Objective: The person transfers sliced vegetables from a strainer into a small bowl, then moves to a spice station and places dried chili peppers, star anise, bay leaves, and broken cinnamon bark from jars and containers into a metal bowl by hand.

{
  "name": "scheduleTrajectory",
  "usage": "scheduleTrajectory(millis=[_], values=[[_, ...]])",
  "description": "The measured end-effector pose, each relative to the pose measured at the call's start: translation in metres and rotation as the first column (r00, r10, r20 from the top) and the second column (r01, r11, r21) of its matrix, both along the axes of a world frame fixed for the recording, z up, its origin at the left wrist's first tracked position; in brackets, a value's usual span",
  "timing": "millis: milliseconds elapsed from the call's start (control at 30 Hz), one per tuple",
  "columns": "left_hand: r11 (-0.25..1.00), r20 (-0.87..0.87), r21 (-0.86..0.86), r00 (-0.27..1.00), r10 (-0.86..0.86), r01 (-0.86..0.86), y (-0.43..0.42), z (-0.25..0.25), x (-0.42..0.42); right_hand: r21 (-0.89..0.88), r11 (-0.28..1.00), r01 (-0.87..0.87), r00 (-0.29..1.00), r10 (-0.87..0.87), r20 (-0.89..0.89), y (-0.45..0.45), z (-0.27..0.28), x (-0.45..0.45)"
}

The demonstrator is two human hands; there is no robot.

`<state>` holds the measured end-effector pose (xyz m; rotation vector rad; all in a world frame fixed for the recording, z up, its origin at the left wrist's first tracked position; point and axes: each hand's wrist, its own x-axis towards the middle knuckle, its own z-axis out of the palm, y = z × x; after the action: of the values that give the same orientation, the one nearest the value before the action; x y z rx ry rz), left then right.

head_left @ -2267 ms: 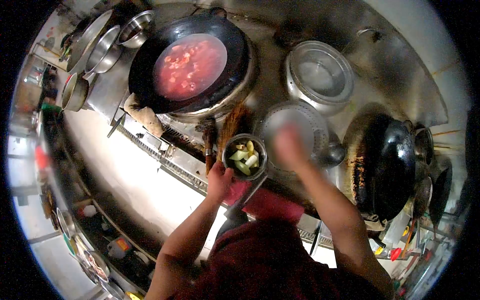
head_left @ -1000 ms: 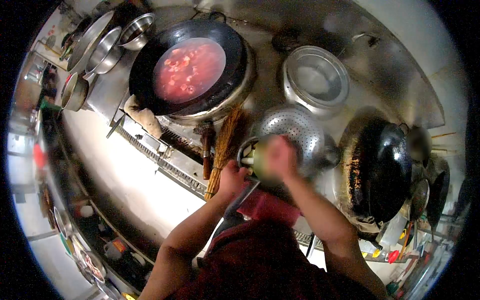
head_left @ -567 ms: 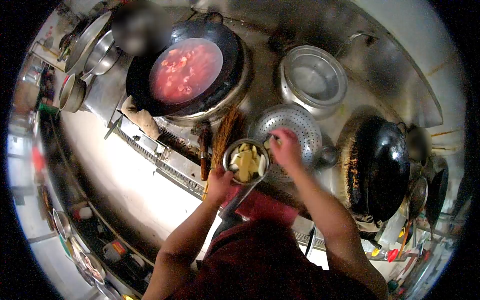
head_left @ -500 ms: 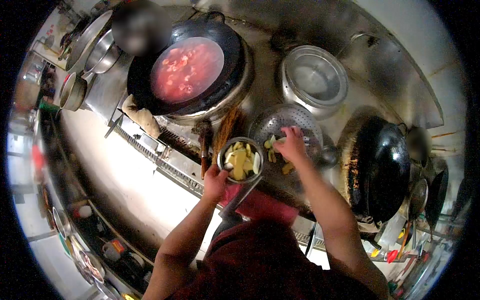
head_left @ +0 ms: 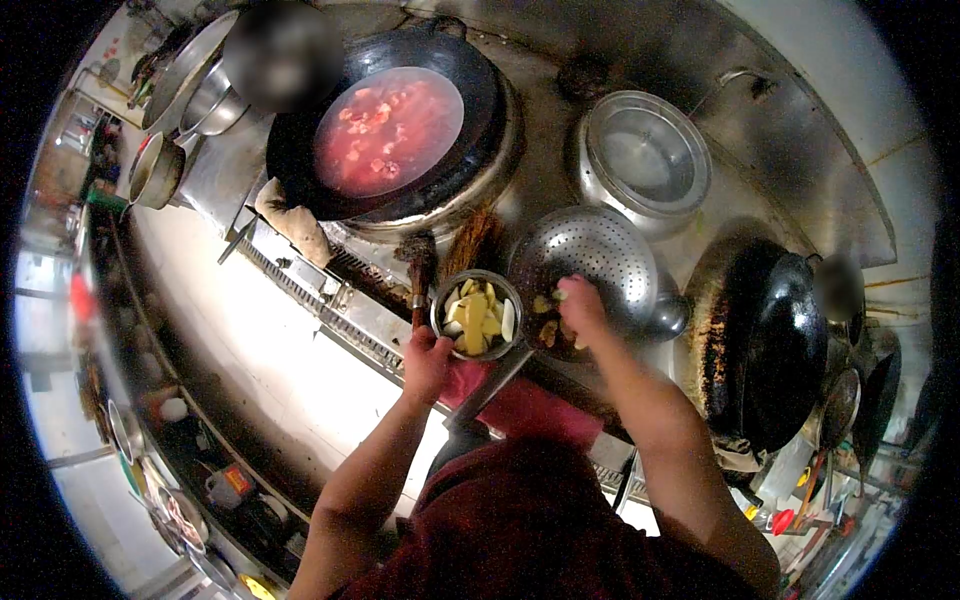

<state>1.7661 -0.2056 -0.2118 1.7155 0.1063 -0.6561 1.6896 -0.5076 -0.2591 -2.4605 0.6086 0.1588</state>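
My left hand (head_left: 428, 362) grips the near rim of a small metal bowl (head_left: 437, 318), which holds pale and yellowish cut pieces (head_left: 477, 318). Just right of it lies a perforated metal strainer (head_left: 597, 250), with several brownish pieces (head_left: 548, 332) in its near left part. My right hand (head_left: 583, 312) is over the strainer with its fingers bent together around a small pale piece, too small to name. A dark wok (head_left: 290, 150) at the upper left contains reddish liquid with chunks (head_left: 385, 135).
Behind the strainer stands a metal pot (head_left: 650, 155) of liquid. A second black wok (head_left: 785, 350) is at the right. A brush (head_left: 419, 275) and a straw whisk (head_left: 475, 245) lie left of the bowl. A cloth (head_left: 292, 222) sits by the left wok; metal bowls (head_left: 213, 105) stand at the upper left.
The right hand has moved from the bowl to over the strainer, where brownish pieces now show. My left hand has drawn the bowl slightly left.
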Motion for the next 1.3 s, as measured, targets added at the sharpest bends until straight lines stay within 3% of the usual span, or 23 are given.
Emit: scheduleTrajectory(millis=[67, 133, 167, 200, 267, 300, 367, 400, 467, 533, 567, 600, 667, 733, 800, 833, 933, 1033, 1133, 1167, 1233, 1300], values=[[1.000, 0.002, 0.013, 1.000, -0.011, 0.011, -0.007, 0.009, -0.003, 0.076, 0.993, 0.094, 0.991, -0.085, -0.107, 0.002, 0.040, 0.011], [0.995, 0.115, 0.090, 0.992, -0.056, 0.045, -0.012, 0.003, -0.004, 0.308, 0.945, 0.112, 0.941, -0.200, 0.271, 0.011, 0.070, 0.013], [0.997, 0.076, 0.073, 0.996, -0.046, 0.040, -0.022, 0.021, -0.007, 0.340, 0.936, 0.093, 0.934, -0.200, 0.296, 0.023, 0.091, 0.015], [0.997, 0.075, 0.068, 0.996, -0.051, 0.046, -0.029, 0.027, -0.008, 0.286, 0.958, 0.027, 0.912, -0.140, 0.385, 0.035, 0.071, 0.015], [0.994, -0.036, 0.054, 0.995, -0.094, 0.096, -0.041, 0.039, -0.009, 0.161, 0.964, -0.213, 0.948, 0.164, 0.272, 0.053, 0.143, 0.019], [0.996, -0.203, -0.094, 0.979, -0.021, 0.002, -0.051, 0.059, -0.012, 0.158, 0.966, -0.207, 0.949, 0.158, 0.273, 0.055, 0.143, 0.018], [0.993, -0.174, -0.112, 0.983, -0.062, 0.043, -0.055, 0.059, -0.013, 0.069, 0.953, -0.296, 0.914, 0.261, 0.312, 0.058, 0.143, 0.016], [0.989, -0.145, -0.127, 0.985, -0.095, 0.077, -0.055, 0.059, -0.014, 0.069, 0.953, -0.295, 0.914, 0.261, 0.310, 0.051, 0.150, 0.015], [0.991, -0.184, -0.114, 0.979, -0.088, 0.068, -0.052, 0.056, -0.013, 0.302, 0.938, -0.169, 0.963, 0.091, 0.254, 0.016, 0.169, 0.006], [0.993, -0.219, -0.104, 0.972, -0.079, 0.058, -0.048, 0.052, -0.010, 0.415, 0.910, -0.010, 0.993, -0.040, 0.112, -0.019, 0.153, -0.004], [0.988, -0.173, -0.151, 0.984, -0.049, 0.023, -0.045, 0.051, -0.010, 0.251, 0.967, -0.046, 0.999, 0.047, 0.002, -0.033, 0.126, -0.008], [0.980, -0.126, -0.199, 0.992, -0.017, -0.008, -0.041, 0.050, -0.008, 0.252, 0.967, -0.047, 0.999, 0.048, 0.003, -0.030, 0.099, -0.011], [0.995, -0.064, -0.091, 0.997, -0.050, 0.044, -0.032, 0.049, -0.002, -0.015, 0.966, -0.258, 0.966, 0.257, -0.031, -0.018, 0.052, -0.021], [0.976, -0.165, -0.191, 0.984, 0.072, -0.104, -0.023, 0.031, 0.001, 0.024, 0.931, -0.363, 0.925, 0.363, -0.113, 0.000, 0.046, -0.017], [0.995, -0.116, -0.091, 0.993, 0.026, -0.037, -0.009, 0.015, 0.008, -0.093, 0.891, -0.444, 0.879, 0.413, -0.236, 0.020, 0.062, -0.022], [0.995, -0.083, -0.089, 0.996, 0.028, -0.035, -0.004, 0.005, 0.009, -0.083, 0.877, -0.473, 0.878, 0.463, -0.117, 0.018, 0.035, -0.031], [0.988, -0.080, -0.145, 0.996, 0.038, -0.049, -0.006, 0.010, 0.008, -0.116, 0.839, -0.532, 0.840, 0.507, -0.191, 0.025, 0.041, -0.063], [0.975, -0.092, -0.208, 0.994, 0.063, -0.081, -0.005, 0.003, 0.007, -0.171, 0.866, -0.470, 0.872, 0.425, -0.244, 0.023, 0.042, -0.087], [0.995, -0.090, -0.096, 0.996, 0.018, -0.027, -0.010, 0.014, 0.006, -0.195, 0.845, -0.498, 0.852, 0.436, -0.288, 0.027, 0.033, -0.094], [0.997, -0.095, -0.080, 0.995, 0.015, -0.022, -0.009, 0.013, 0.006, -0.195, 0.846, -0.495, 0.854, 0.434, -0.287, 0.028, 0.029, -0.097], [0.998, -0.098, -0.061, 0.995, 0.008, -0.014, -0.009, 0.008, 0.005, -0.399, 0.802, -0.445, 0.885, 0.462, -0.057, 0.027, 0.021, -0.102], [0.995, -0.073, -0.094, 0.997, 0.006, -0.013, -0.008, 0.003, 0.005, -0.439, 0.805, -0.399, 0.892, 0.451, 0.016, 0.024, 0.032, -0.103]])
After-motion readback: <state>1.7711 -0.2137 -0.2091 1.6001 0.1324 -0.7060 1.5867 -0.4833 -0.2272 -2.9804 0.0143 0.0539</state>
